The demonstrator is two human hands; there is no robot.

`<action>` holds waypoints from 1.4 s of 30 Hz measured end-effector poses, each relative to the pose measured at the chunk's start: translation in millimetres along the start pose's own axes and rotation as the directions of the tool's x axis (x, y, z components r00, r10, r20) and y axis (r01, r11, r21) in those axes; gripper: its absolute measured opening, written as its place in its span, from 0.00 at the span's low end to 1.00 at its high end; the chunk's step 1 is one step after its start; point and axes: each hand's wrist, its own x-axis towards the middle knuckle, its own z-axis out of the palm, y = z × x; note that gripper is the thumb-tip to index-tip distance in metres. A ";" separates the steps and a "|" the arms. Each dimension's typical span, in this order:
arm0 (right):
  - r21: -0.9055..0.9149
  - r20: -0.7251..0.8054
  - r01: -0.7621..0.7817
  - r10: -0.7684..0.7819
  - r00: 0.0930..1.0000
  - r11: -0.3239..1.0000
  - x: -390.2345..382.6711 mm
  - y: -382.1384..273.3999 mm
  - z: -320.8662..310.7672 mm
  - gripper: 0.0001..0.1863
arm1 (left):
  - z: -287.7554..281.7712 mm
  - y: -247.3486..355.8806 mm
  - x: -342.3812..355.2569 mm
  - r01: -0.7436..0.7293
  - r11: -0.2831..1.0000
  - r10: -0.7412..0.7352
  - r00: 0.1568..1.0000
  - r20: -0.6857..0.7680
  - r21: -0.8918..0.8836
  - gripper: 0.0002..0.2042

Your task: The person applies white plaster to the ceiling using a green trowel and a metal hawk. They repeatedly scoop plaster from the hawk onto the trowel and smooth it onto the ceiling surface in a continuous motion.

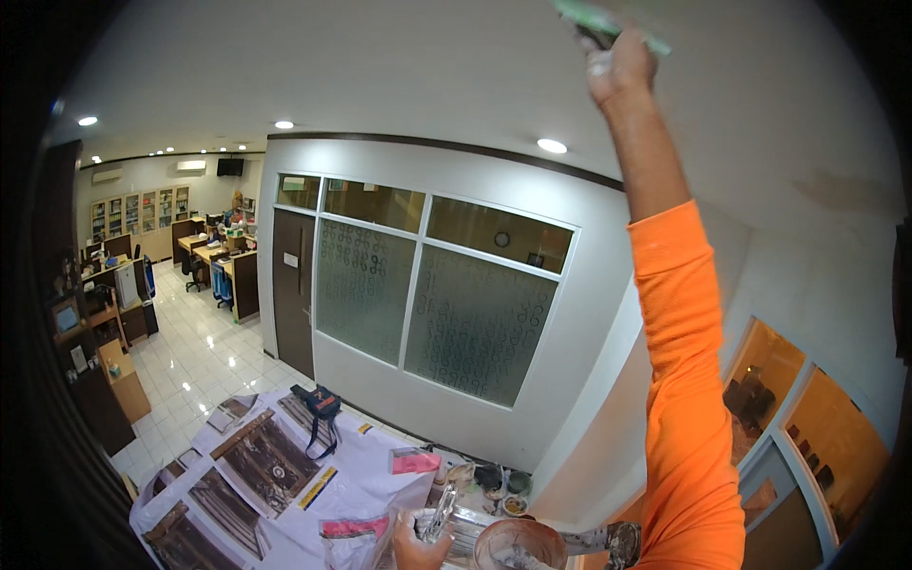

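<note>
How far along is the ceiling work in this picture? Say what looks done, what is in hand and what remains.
Done: a printed sheet covers the floor below, and a bucket stands ready. In hand: the right hand presses a green-edged tool to the ceiling, while the left hand grips a metal frame. Left: a brownish stain shows further right; how much is covered cannot be told.

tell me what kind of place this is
Most likely an office interior under repair or repainting, seen from high up near the ceiling. Desks and shelving fill the far room, a frosted glass partition divides it, and covering sheets lie on the floor.
</note>
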 end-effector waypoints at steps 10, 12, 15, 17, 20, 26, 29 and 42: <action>0.021 -0.005 -0.092 0.092 0.996 0.996 50.2 7.8 4.3 0.23 | -0.3 24.8 9.1 0.041 0.984 -0.042 0.999 -0.006 -0.175 0.11; 0.090 -0.063 -0.044 0.050 0.997 0.995 41.5 -12.3 48.2 0.24 | -5.0 34.4 12.9 0.045 0.968 -0.046 0.999 0.000 -0.247 0.10; 0.053 -0.108 -0.068 0.073 0.991 0.996 13.1 -48.7 121.0 0.23 | -19.7 50.3 12.9 0.031 0.981 -0.032 1.000 0.000 -0.190 0.11; 0.082 -0.068 -0.077 0.083 0.994 0.994 1.4 -97.4 155.5 0.21 | -16.9 54.3 13.8 0.039 0.981 -0.024 0.996 0.084 -0.188 0.12; 0.093 0.163 -0.025 0.010 0.987 0.995 -52.0 -133.6 184.9 0.14 | -9.8 42.8 12.9 0.018 0.986 -0.009 0.999 0.054 -0.163 0.12; 0.060 0.437 0.324 -0.317 0.842 0.944 -123.6 -157.0 130.1 0.18 | -3.4 33.4 9.1 -0.104 0.979 0.086 0.990 -0.109 -0.177 0.10; -0.474 0.441 0.655 -0.485 0.755 0.589 -107.3 -188.8 52.1 0.22 | -0.8 20.2 5.8 -0.028 0.975 0.042 0.998 0.056 -0.220 0.11; -0.120 0.991 0.510 -0.069 0.118 -0.852 -80.2 -258.3 121.7 0.31 | -7.8 -5.7 12.8 0.033 0.988 0.011 0.958 0.288 -0.148 0.20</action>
